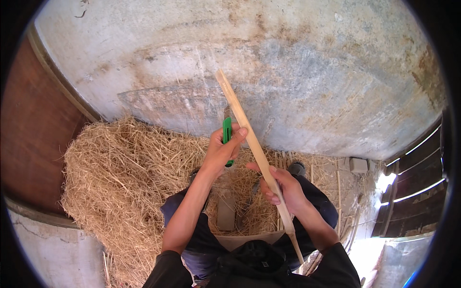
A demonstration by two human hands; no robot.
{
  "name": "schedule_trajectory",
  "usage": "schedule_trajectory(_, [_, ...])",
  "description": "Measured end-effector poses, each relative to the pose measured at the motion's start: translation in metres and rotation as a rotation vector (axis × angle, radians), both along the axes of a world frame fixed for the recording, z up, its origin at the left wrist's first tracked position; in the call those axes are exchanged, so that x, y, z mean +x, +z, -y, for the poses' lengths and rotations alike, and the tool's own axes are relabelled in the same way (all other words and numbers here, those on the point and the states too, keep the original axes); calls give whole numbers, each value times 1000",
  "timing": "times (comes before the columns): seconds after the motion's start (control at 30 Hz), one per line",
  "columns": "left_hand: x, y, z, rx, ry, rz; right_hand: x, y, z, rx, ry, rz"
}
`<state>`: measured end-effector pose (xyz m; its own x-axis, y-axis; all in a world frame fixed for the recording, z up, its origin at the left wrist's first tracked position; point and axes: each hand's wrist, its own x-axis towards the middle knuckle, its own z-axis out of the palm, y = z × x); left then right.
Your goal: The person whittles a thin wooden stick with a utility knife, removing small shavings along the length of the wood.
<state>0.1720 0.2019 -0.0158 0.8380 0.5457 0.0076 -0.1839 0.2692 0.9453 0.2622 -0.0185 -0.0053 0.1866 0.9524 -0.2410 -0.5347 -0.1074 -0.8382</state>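
Note:
A long, flat strip of pale wood or bamboo (254, 144) slants across in front of me, its far end toward the wall and its narrow, pointed near end by my right thigh. My left hand (225, 146) is closed round a green utility knife (227, 132), with the thumb reaching over to the strip. Whether the knife's blade is out, I cannot make out. Lower down, my right hand (284, 188) grips the strip between thumb and fingers, with the index finger pointing left beneath it.
Loose straw (120, 173) is heaped on my left and scattered between my feet. Ahead rises a stained plaster wall (297, 91). A brown wooden panel (38, 129) stands at the left. On the right are a small block (358, 165), thin sticks and dark slats (415, 177) with light gaps.

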Motion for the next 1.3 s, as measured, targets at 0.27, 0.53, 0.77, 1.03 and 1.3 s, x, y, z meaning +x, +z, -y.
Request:
schedule_trajectory(0.27, [-7, 4, -1, -11, 47, 92, -1, -6, -4, 15, 29, 41])
schedule_trajectory(0.53, [-12, 5, -3, 66, 140, 66, -7, -7, -11, -2, 97, 259])
schedule_trajectory(0.77, [-19, 3, -8, 21, 137, 114, -23, -27, 43, 27, 30, 532])
schedule_trajectory(1.03, [-24, 9, -9, 24, 145, 125, 46, -34, 128, -245, -747, 1417])
schedule_trajectory(1.3, [-3, -4, -3, 46, 97, 92, 294, -283, 238, -668, -837, 1494])
